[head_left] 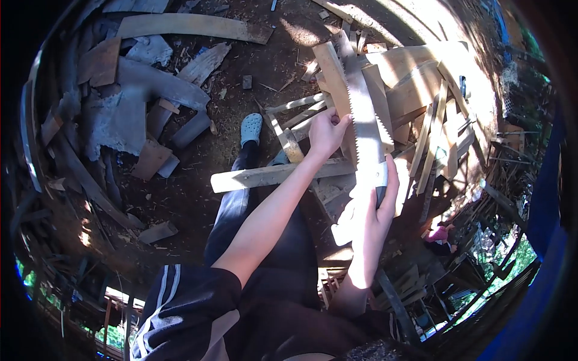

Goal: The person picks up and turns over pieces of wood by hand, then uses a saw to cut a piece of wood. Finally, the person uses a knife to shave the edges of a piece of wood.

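My right hand [376, 225] is wrapped round the handle of a hand saw [362, 114]. The saw's broad toothed blade points away from me and lies in bright light. On the blade's left is a pale wooden board [332, 66], its far end tilted to the left. My left hand [328, 133] is closed at that board's left edge, thumb close to the saw teeth. Below my hands a squared wooden beam [241, 178] runs crosswise. Glare washes out part of my right hand and the saw handle.
Wide boards [415, 84] and thin sticks [433, 141] are piled on the right. Scrap planks [192, 27] and broken sheets [120, 120] litter the dirt floor on the left. My foot in a light clog [251, 129] stands beside the beam. Another person [441, 237] is at the lower right.
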### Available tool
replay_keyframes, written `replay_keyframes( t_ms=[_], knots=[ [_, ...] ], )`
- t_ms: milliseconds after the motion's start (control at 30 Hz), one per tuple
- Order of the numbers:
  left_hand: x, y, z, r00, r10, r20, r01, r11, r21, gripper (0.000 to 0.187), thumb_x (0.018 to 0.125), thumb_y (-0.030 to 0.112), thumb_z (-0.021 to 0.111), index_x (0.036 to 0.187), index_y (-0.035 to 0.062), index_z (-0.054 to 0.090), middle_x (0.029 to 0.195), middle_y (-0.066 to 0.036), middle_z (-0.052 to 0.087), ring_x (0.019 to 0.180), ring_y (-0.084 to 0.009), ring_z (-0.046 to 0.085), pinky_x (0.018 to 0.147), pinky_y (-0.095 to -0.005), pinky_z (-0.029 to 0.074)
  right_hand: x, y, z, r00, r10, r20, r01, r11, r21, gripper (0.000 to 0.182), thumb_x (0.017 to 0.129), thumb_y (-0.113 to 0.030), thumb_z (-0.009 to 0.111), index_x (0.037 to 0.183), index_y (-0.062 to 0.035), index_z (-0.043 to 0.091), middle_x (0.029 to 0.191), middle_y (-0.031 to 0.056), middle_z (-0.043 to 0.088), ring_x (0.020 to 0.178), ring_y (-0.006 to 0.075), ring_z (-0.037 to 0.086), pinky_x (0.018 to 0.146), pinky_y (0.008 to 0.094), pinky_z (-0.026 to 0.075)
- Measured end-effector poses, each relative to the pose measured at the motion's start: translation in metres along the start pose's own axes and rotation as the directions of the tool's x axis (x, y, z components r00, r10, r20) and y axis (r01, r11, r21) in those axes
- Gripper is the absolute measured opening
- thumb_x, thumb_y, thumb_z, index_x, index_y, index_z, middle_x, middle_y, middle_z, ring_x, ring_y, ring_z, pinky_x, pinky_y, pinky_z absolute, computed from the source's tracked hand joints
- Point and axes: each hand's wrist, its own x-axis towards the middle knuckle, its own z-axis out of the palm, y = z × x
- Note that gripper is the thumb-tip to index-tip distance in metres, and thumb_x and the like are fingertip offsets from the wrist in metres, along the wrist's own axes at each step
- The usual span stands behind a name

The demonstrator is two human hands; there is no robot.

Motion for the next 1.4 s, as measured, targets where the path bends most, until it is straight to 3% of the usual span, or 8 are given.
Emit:
replay_keyframes(
  t_ms=[133, 233, 633, 933, 1000, 1267, 1367, 1400],
  knots=[
    [-0.001, 0.006, 0.004, 1.000, 0.011, -0.021, -0.011, 1.000, 0.009, 0.022, 0.090, 0.020, 0.067, 0.093, -0.0013, 0.068, 0.069, -0.005, 0.067, 0.059, -0.0087, 0.060, 0.057, -0.0275, 0.046, 0.002, -0.002, 0.009, 0.995, -0.098, -0.003, 0.097, 0.992, -0.082, 0.049, 0.100, -0.018, 0.052, 0.147, -0.0113, 0.038, 0.102, 0.0060, 0.059, 0.072, 0.0083, 0.055, 0.058, 0.0223, 0.046],
    [-0.004, 0.015, 0.000, 0.999, -0.046, 0.007, 0.045, 0.999, 0.020, 0.029, 0.086, 0.032, 0.069, 0.097, 0.0044, 0.069, 0.075, -0.012, 0.067, 0.071, -0.0285, 0.066, 0.067, -0.0397, 0.051, -0.003, -0.006, 0.009, 0.999, -0.033, 0.004, 0.033, 0.999, -0.036, 0.052, 0.099, -0.014, 0.052, 0.148, -0.0095, 0.036, 0.105, 0.0076, 0.058, 0.078, 0.0100, 0.056, 0.062, 0.0238, 0.048],
    [-0.008, 0.020, 0.000, 0.999, 0.001, -0.037, 0.004, 0.993, 0.119, 0.031, 0.087, 0.034, 0.067, 0.092, 0.0031, 0.065, 0.080, -0.015, 0.069, 0.080, -0.0339, 0.068, 0.072, -0.0441, 0.052, -0.004, -0.006, -0.002, 0.999, -0.028, 0.021, 0.024, 0.989, 0.148, 0.052, 0.101, -0.014, 0.049, 0.150, -0.0088, 0.034, 0.095, 0.0069, 0.058, 0.070, 0.0094, 0.053, 0.058, 0.0237, 0.045],
    [-0.007, 0.015, -0.003, 0.996, 0.073, -0.046, -0.059, 0.964, 0.261, 0.041, 0.088, 0.046, 0.065, 0.100, 0.0075, 0.068, 0.086, -0.010, 0.072, 0.082, -0.0289, 0.069, 0.071, -0.0411, 0.052, -0.004, -0.002, -0.019, 0.881, -0.444, -0.163, 0.398, 0.883, -0.250, 0.052, 0.103, -0.014, 0.048, 0.151, -0.0064, 0.030, 0.098, 0.0092, 0.060, 0.072, 0.0105, 0.054, 0.060, 0.0238, 0.047],
    [-0.006, 0.016, -0.004, 0.997, 0.072, -0.035, -0.058, 0.952, 0.302, 0.041, 0.088, 0.048, 0.064, 0.100, 0.0081, 0.068, 0.086, -0.010, 0.073, 0.082, -0.0288, 0.069, 0.071, -0.0411, 0.052, -0.016, -0.020, -0.012, 0.968, -0.096, -0.231, 0.160, 0.947, 0.279, 0.043, 0.103, -0.013, 0.048, 0.144, -0.0050, 0.037, 0.092, 0.0082, 0.060, 0.067, 0.0098, 0.054, 0.053, 0.0225, 0.045],
    [-0.006, 0.012, -0.004, 0.987, 0.113, -0.111, -0.066, 0.931, 0.359, 0.042, 0.087, 0.047, 0.065, 0.102, 0.0078, 0.070, 0.085, -0.007, 0.074, 0.077, -0.0211, 0.071, 0.069, -0.0359, 0.052, -0.028, 0.013, -0.043, 0.967, 0.005, -0.254, 0.106, 0.900, 0.422, 0.020, 0.102, -0.011, 0.049, 0.121, -0.0033, 0.047, 0.082, 0.0079, 0.059, 0.052, 0.0089, 0.050, 0.044, 0.0228, 0.042],
    [-0.006, 0.011, -0.002, 0.991, 0.085, -0.104, -0.052, 0.957, 0.286, 0.041, 0.087, 0.046, 0.066, 0.099, 0.0075, 0.070, 0.080, -0.007, 0.073, 0.077, -0.0245, 0.070, 0.070, -0.0376, 0.052, -0.030, 0.060, -0.056, 0.938, -0.201, -0.283, 0.262, 0.945, 0.198, 0.044, 0.100, -0.006, 0.051, 0.141, -0.0027, 0.039, 0.081, 0.0063, 0.057, 0.058, 0.0077, 0.051, 0.051, 0.0231, 0.044],
    [-0.006, 0.009, -0.001, 0.983, 0.125, -0.138, -0.076, 0.947, 0.313, 0.040, 0.087, 0.045, 0.066, 0.099, 0.0071, 0.070, 0.079, -0.007, 0.072, 0.075, -0.0234, 0.070, 0.070, -0.0368, 0.052, -0.040, 0.063, -0.059, 0.986, -0.065, -0.156, 0.131, 0.876, 0.464, 0.051, 0.100, -0.007, 0.052, 0.147, -0.0019, 0.033, 0.085, 0.0061, 0.058, 0.066, 0.0075, 0.053, 0.058, 0.0240, 0.046]
  ],
)
